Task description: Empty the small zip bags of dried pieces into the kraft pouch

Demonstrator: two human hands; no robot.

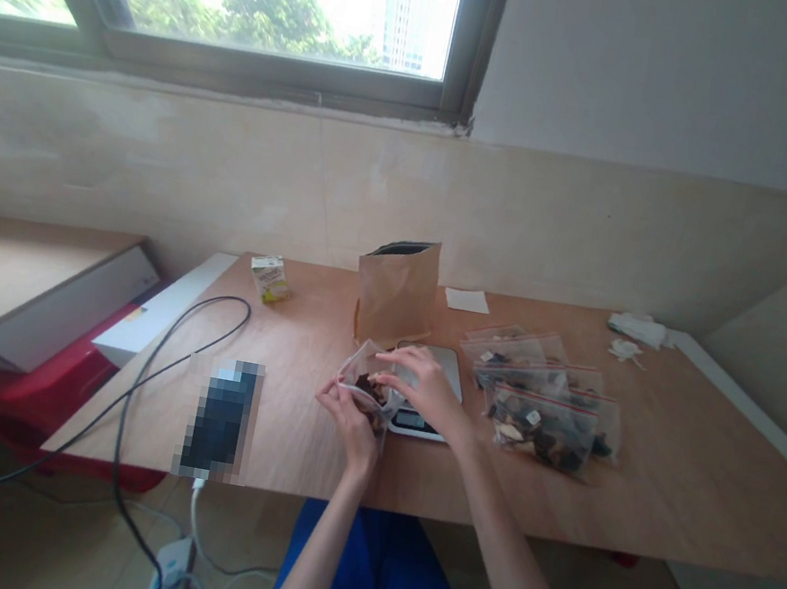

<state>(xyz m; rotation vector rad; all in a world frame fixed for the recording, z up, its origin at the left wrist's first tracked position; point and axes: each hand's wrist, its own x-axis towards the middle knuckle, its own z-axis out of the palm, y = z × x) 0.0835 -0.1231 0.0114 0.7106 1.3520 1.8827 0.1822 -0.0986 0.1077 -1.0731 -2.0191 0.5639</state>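
A clear zip bag [360,365] with dark brown dried pieces [371,389] inside is held with its mouth up near the table's front edge. My left hand [352,430] grips it from the left and below, fingers closed on its side. Over the mouth of the bag, the bent fingers of my right hand [426,390] come in from the right, tips drawn together at the opening; what they hold, if anything, is too small to make out. Partly under my right hand sits a white kitchen scale [452,371] with a small display. Right behind the bag stands an open brown paper pouch [398,290].
Several filled zip bags [542,422] lie overlapping to the right. White paper [467,300] and a small box [270,279] are at the back. Crumpled tissue [627,350] lies far right. A pixelated dark object [219,418] and a black cable [129,390] are on the left.
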